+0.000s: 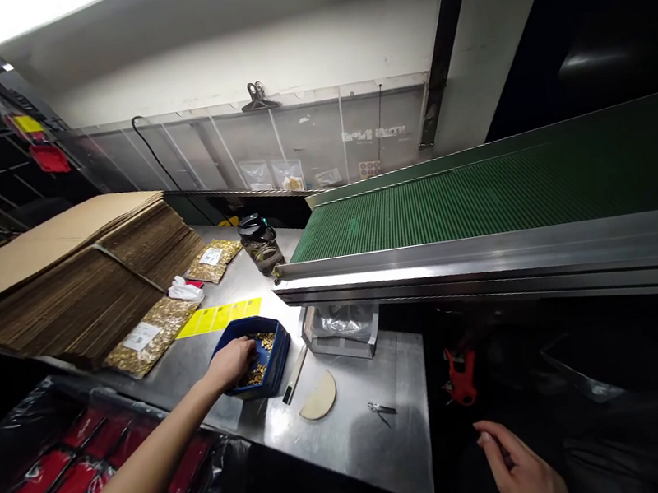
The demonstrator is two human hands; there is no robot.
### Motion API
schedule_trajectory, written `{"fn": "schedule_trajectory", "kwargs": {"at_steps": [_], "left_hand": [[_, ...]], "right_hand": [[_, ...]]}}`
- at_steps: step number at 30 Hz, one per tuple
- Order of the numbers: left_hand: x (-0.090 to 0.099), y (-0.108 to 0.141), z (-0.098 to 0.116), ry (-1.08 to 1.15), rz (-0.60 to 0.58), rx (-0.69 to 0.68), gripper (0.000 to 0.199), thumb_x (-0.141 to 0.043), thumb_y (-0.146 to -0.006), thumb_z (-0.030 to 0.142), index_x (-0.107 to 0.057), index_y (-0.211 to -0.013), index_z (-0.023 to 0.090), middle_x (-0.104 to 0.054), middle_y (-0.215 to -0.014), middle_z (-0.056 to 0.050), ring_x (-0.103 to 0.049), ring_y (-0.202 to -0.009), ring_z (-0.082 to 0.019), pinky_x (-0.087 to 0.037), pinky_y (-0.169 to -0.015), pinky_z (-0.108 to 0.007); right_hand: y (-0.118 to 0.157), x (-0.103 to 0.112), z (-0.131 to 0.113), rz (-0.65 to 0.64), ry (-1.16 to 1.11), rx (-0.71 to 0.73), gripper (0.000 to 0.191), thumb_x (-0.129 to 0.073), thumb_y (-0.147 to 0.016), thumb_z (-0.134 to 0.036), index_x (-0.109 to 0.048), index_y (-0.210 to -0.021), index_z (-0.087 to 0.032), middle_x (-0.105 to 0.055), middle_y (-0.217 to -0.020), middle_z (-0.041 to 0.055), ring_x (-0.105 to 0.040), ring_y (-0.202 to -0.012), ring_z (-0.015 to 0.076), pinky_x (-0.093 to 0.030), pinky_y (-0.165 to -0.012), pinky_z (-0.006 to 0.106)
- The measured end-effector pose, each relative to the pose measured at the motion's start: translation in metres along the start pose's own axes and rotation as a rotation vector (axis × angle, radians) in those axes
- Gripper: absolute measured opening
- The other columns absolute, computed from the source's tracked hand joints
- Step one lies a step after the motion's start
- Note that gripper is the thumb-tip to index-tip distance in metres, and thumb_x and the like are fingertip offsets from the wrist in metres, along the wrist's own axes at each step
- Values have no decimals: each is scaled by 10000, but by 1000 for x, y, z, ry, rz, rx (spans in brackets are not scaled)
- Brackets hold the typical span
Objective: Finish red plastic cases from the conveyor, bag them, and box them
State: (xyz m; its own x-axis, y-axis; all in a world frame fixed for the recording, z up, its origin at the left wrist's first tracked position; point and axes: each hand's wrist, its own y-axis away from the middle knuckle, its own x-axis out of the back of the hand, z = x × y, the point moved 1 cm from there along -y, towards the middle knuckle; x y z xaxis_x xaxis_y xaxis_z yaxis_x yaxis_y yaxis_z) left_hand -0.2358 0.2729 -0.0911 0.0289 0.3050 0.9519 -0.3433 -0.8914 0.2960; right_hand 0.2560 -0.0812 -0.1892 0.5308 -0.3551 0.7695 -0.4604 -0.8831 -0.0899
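Observation:
My left hand (236,361) reaches into a blue plastic bin (282,354) on the metal table. Its fingers are curled down among small gold-coloured metal pieces (257,374), and the fingertips are partly hidden. My right hand (523,470) is low at the right, off the table's edge, with thumb and index fingertip close together. Whatever may be between them is too small to make out. Beside the bin lie a slim, knife-like tool (295,377) and a pale half-round piece (319,396). Small pliers or snips (382,410) rest nearer the right edge.
A green conveyor belt (423,211) runs off to the right above a grey tray (342,332). Stacked cardboard (80,294), bags of gold pieces (149,337) and a dark jar (261,245) stand behind. A lined crate with red packets (61,489) is lower left.

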Motion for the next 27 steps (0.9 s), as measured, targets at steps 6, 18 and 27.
{"fn": "schedule_trajectory", "kwargs": {"at_steps": [6,18,27], "left_hand": [[-6,-1,5,-47,9,65,260,-644,-1001,393,-677,-1084,149,-695,-1093,-73,-676,-999,-230,-573,-909,-446],[-3,-3,19,97,41,131,254,-673,-987,357,-667,-1126,144,-689,-1112,-75,-681,-975,-224,-591,-875,-431],[40,61,92,624,313,-30,272,-348,-1063,435,-487,-1015,205,-505,-853,-6,-506,-734,-174,-472,-673,-296]], "right_hand": [[1,0,-5,15,29,31,380,-498,-969,-531,-797,-1082,-325,-822,-1103,-1,-814,-838,209,-641,-605,226],[1,0,-7,-9,58,32,381,-487,-972,-519,-795,-1081,-322,-822,-1106,3,-814,-822,205,-635,-586,221],[1,9,-49,-31,-156,-161,376,-521,-965,-524,-788,-1057,-275,-828,-993,55,-802,-818,246,-629,-617,266]]}}
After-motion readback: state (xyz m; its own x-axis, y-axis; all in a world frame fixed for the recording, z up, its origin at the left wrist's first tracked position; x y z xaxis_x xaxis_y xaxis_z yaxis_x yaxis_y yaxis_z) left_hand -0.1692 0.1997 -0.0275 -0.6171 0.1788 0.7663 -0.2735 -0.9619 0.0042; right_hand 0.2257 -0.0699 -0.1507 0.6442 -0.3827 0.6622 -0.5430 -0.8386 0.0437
